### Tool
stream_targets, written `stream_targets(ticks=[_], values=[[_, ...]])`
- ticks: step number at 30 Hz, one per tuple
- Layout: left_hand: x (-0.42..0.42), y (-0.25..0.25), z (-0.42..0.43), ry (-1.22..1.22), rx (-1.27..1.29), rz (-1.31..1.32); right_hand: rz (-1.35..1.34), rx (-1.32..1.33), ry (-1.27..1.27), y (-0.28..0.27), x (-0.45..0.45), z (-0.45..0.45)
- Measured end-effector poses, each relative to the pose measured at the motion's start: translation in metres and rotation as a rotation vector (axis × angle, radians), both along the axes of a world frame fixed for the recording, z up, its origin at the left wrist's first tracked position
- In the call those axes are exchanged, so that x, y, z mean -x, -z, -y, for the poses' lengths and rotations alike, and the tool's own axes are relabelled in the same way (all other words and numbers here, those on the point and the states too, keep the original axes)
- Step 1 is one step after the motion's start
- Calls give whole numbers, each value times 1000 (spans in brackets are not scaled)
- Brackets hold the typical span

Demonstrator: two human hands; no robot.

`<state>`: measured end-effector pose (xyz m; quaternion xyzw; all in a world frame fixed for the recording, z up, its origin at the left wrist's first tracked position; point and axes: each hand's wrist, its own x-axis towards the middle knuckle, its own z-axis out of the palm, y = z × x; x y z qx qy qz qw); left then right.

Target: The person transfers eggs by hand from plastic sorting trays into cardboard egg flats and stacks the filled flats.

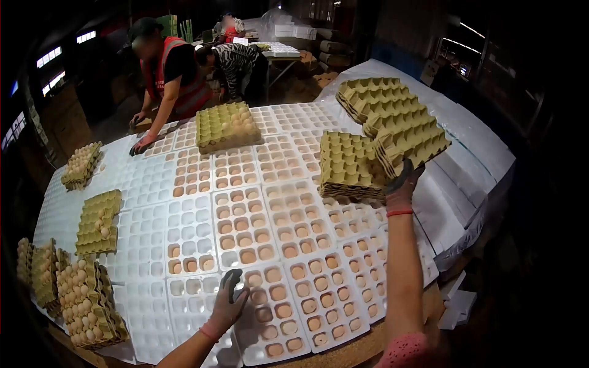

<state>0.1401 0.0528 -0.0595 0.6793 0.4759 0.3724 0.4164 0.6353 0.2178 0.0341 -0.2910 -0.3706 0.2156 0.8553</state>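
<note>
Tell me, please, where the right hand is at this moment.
In the head view, the right hand is right of centre, at the near end of the larger egg-carton pile, beside the smaller carton pile.

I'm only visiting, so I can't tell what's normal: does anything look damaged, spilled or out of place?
White pieces lie jumbled at the lower right, apart from the neatly lined-up white trays; they look like loose scraps, possibly broken. I see no spill, but the eggs are too small to check for cracks.

Single head-worn view, forward and steeply down over both hands (228, 302).
</note>
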Motion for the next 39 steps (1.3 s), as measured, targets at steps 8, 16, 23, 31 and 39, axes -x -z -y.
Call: stream_targets(ticks=[8,16,23,31,39], values=[[27,-1,13,-68,31,-221,462,429,562,95,118,-77],[95,-12,91,-234,-87,-476,1843,775,919,97,-12,-56],[108,-63,137,-378,-143,-386,1914,1115,443,52,56,-69],[345,-93,196,-1114,-344,-340,1185,293,-646,35,419,68],[649,-29,171,-1157,398,400,851,406,-1224,122,805,160]])
